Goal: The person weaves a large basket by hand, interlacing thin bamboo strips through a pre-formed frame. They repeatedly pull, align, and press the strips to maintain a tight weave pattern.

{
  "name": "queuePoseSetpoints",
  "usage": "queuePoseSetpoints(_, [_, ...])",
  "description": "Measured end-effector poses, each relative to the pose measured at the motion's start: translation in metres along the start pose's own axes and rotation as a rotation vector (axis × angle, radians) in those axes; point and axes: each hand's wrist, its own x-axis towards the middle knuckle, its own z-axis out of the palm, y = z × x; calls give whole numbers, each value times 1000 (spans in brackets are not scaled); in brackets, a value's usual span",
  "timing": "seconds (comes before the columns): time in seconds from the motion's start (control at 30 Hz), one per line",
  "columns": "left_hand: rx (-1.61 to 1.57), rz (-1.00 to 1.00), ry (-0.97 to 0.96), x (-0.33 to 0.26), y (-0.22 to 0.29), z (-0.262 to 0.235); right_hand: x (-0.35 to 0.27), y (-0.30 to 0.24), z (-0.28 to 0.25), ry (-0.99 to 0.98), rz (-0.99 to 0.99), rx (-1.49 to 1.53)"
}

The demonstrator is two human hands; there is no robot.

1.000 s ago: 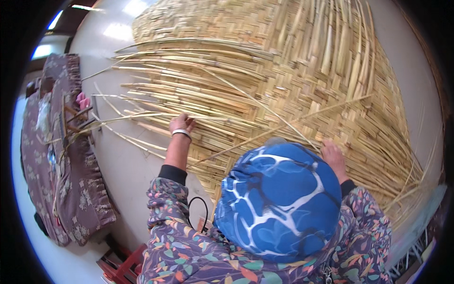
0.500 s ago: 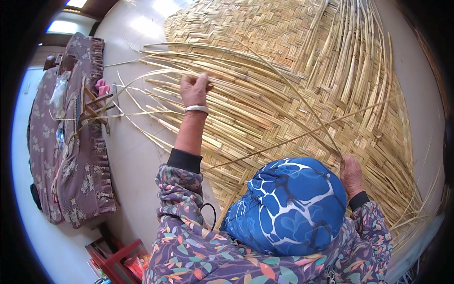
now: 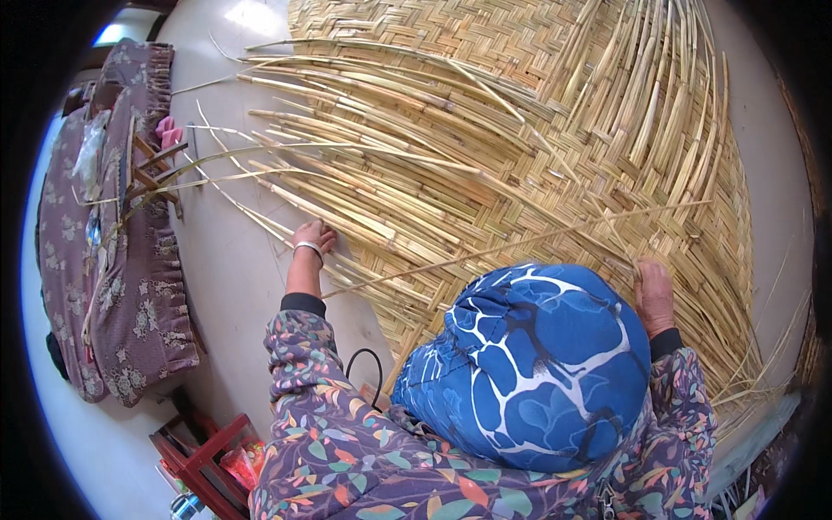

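Located on the floor (image 3: 247, 290): partly woven split-cane mat (image 3: 442, 33), with loose splints (image 3: 416, 100) fanned along the left side and at upper right. Noted lying aslant over the weave: one thin splint (image 3: 660, 211).

Judged in hand: laying of a long splint (image 3: 416, 156) into the weave. Found with fingers apparently closed on its near end: right hand (image 3: 654, 290). Found beside splint tips at the mat's left edge, fingers loosely bent: left hand (image 3: 316, 236); cannot tell whether gripping or released. Judged to be called for next: drawing the long splint straight, without catching neighbouring tips.

Observed past the left edge: strip of floor, then wooden frame (image 3: 156, 165) near the trailing splint, liable to snag, and flower-patterned sofa cover (image 3: 143, 338). Noted at right: narrower floor margin.
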Motion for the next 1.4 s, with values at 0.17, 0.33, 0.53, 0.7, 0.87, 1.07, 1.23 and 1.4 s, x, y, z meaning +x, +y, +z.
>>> queuePoseSetpoints(0.17, [-179,-127,-158,31,-5,-22,6,-2,-6,14,58,89])
queuePoseSetpoints(0.33, [-295,-127,-371,-19,-1,-13,-7,2,-8,-50,169,96])
queuePoseSetpoints(0.53, [-8,167,-337,-35,-4,-17,-8,-4,-14,-120,234,109])
queuePoseSetpoints(0.7, [93,408,139,-17,-32,12,-16,9,-7,-126,182,124])
queuePoseSetpoints(0.87, [-366,27,48,12,-17,8,-23,8,-20,-146,196,85])
queuePoseSetpoints(1.07, [-672,179,54,29,38,-15,-28,-9,-10,-152,233,164])
queuePoseSetpoints(1.23, [-736,138,7,27,68,-39,-19,-9,-9,-186,212,161])
queuePoseSetpoints(1.4, [-773,226,2,16,94,-65,-21,-5,-1,-135,171,156])
